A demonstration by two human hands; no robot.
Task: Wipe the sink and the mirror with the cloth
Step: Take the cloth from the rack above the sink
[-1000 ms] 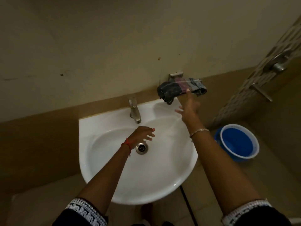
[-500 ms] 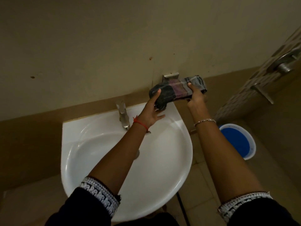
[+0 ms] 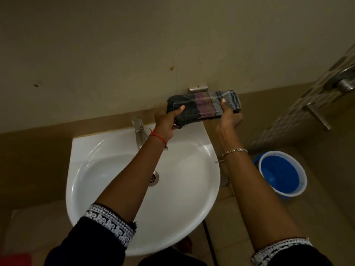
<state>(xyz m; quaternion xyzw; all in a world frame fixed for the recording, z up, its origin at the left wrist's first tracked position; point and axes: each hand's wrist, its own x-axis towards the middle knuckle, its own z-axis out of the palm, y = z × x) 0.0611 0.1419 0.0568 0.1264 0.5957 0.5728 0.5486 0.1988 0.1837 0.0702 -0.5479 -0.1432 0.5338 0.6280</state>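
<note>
A white ceramic wall-hung sink [image 3: 99,169] fills the lower left, with a metal drain [image 3: 154,178] in the bowl and a chrome tap [image 3: 138,131] at its back edge. Over the bowl reaches the left hand [image 3: 166,122], a red thread on its wrist; its fingers [image 3: 180,109] are clenched on the left end of a folded dark checked cloth [image 3: 201,108]. The cloth is held just above the sink's back right corner, in front of a small metal wall bracket [image 3: 197,89]. The right hand [image 3: 229,118], wearing a silver bracelet, grips the cloth's right end, thumb on top. Further right, a blue plastic bucket [image 3: 281,174] stands on the floor, below a metal door handle [image 3: 343,81].
</note>
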